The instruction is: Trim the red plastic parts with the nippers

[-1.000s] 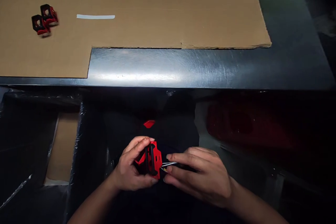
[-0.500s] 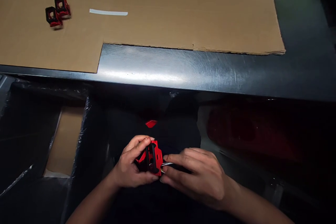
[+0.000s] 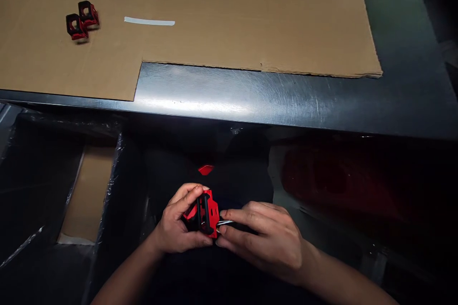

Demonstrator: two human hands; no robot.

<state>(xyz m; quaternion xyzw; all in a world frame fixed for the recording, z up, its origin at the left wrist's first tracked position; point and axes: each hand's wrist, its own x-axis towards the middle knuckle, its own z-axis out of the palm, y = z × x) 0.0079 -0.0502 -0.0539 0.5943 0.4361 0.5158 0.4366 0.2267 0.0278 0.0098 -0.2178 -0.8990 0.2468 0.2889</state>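
Red-and-black bracket (image 3: 208, 214) gripped in the left hand (image 3: 179, 224), fingers (image 3: 188, 193) curled around it, below the tabletop edge; right hand (image 3: 266, 240) pinching thin metal tweezers (image 3: 225, 223) against its side. Two matching brackets (image 3: 82, 20) on a cardboard sheet (image 3: 250, 24) with white tape strips (image 3: 149, 21), over a brushed-steel tabletop (image 3: 232, 95). Small red piece (image 3: 205, 169) just beyond the hands.

Well ahead of the right hand's fingers (image 3: 239, 217), a steel bench (image 3: 229, 97) is carrying a cardboard sheet (image 3: 250, 19). Two red-and-black brackets (image 3: 82, 21) are sitting touching on it, up-left of the fingers, near two white tape strips (image 3: 149, 21).
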